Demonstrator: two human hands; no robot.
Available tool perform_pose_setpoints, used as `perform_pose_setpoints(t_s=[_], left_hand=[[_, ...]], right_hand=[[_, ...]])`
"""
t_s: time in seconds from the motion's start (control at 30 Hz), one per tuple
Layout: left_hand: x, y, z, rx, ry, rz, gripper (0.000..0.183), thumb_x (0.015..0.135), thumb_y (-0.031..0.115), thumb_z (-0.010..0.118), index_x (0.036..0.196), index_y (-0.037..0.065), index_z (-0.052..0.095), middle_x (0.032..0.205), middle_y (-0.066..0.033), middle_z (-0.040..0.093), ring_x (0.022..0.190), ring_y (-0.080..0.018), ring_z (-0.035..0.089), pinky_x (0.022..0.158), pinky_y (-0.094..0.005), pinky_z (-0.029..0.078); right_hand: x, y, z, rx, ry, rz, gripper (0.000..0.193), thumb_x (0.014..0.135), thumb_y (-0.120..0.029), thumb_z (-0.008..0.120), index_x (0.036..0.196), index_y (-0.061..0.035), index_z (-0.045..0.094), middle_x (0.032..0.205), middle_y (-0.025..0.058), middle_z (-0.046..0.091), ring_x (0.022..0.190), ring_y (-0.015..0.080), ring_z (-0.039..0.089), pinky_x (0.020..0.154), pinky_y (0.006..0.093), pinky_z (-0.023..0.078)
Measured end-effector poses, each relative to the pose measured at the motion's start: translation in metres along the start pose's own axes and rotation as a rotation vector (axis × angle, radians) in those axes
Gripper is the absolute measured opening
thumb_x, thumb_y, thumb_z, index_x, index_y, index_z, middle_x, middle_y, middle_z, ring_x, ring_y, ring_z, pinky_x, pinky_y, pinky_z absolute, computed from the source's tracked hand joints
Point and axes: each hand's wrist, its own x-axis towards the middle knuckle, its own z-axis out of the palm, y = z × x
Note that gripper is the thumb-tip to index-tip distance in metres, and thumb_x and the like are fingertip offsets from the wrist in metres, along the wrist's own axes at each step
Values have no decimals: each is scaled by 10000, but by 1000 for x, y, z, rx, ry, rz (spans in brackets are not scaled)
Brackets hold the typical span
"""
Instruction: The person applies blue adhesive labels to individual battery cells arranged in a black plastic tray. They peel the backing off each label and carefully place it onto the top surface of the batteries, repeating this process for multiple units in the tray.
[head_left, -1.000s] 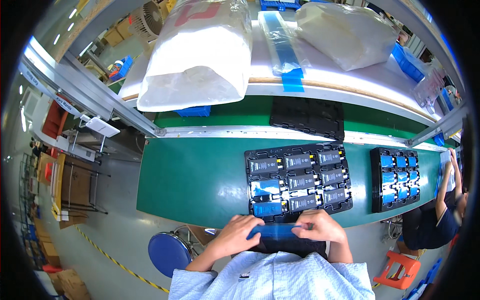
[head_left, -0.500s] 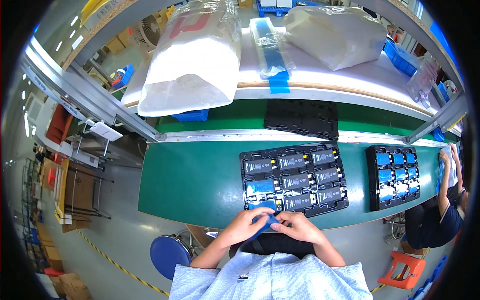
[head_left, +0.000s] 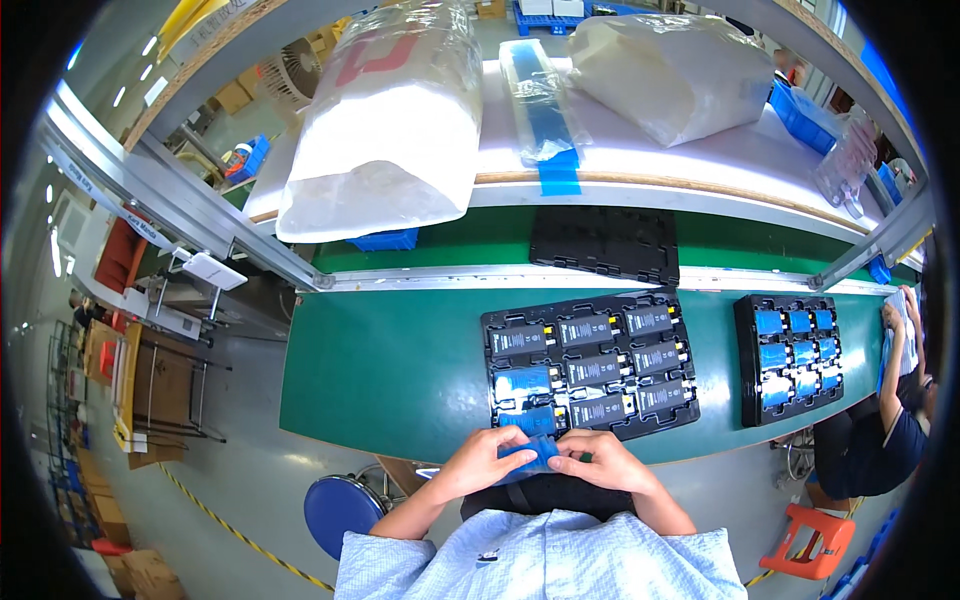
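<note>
Between my two hands, at the table's near edge, is a piece of glossy blue film (head_left: 541, 456). Whether anything lies under it, I cannot tell. My left hand (head_left: 490, 461) pinches its left side, and my right hand (head_left: 602, 463) has thumb and fingers closed on its right side. Just beyond my hands lies a black tray (head_left: 660, 425) with moulded slots. Most of its slots hold flat black batteries (head_left: 598, 369) with pale print and yellow tabs. Blue-covered pieces (head_left: 523, 383) fill two slots at its left, the nearer one close to my fingers.
Farther right, a black tray (head_left: 749, 365) holds several blue-covered pieces. An empty-looking dark tray (head_left: 604, 245) lies under the shelf (head_left: 500, 178), which bears large plastic bags (head_left: 380, 130) and blue strips (head_left: 545, 110). A co-worker (head_left: 880, 430) sits at the right. A blue stool (head_left: 343, 512) stands lower left.
The blue film, bunched and tilted before, now lies flatter and wider between my hands. My hands have spread slightly apart. The view has shifted a little.
</note>
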Motion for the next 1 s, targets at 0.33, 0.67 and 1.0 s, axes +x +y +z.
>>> perform_pose_setpoints(t_s=[0.33,0.67,1.0], left_hand=[[-6,-4,-28,65,485,15,268,939,206,571,852,-21,682,745,-124,682,714,-211,679,657,-319,512],[22,-17,-11,631,426,23,506,945,287,542,1363,22,438,887,-138,567,715,-329,626,625,-413,523],[7,-27,3,645,535,118,448,904,241,605,1263,-18,537,797,-122,574,673,-276,629,594,-383,520]], right_hand=[[3,-4,-53,-100,363,114,100,843,-108,692,868,-15,716,794,78,681,758,174,623,689,311,482],[88,22,-56,105,526,171,235,875,-173,704,961,46,691,781,38,685,678,65,615,586,201,467],[120,27,-30,93,438,187,221,875,-166,693,923,50,698,729,48,684,648,73,627,571,214,478]])
